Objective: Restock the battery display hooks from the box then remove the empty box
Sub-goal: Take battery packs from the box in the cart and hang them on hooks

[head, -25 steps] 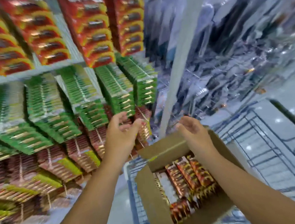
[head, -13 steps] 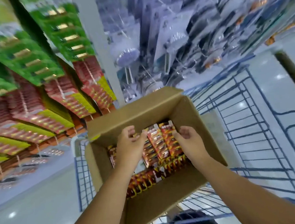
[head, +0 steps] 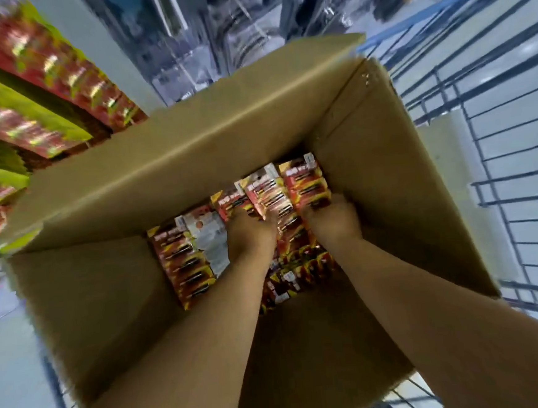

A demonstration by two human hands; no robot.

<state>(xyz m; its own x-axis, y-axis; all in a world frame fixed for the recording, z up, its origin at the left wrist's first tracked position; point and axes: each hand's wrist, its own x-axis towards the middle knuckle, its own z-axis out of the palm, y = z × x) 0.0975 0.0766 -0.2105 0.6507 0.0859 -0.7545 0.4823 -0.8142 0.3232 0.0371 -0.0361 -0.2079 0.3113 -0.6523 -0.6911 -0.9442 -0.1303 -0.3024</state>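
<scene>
A brown cardboard box stands open below me, its flaps spread. Red and yellow battery packs lie in rows on its bottom. Both my hands are deep inside. My left hand curls over a bundle of packs in the middle row. My right hand curls over packs just to the right of it. The fingertips of both hands are hidden among the packs. The battery display with red and green packs hangs at the upper left, blurred.
The box sits in a blue wire cart whose grid shows at the right. Clear blister packs hang on the display beyond the box. Pale shiny floor shows at the lower left.
My view has dropped from the hooks down into the box. Both hands went from the box's top edge down onto the packs and curled over them.
</scene>
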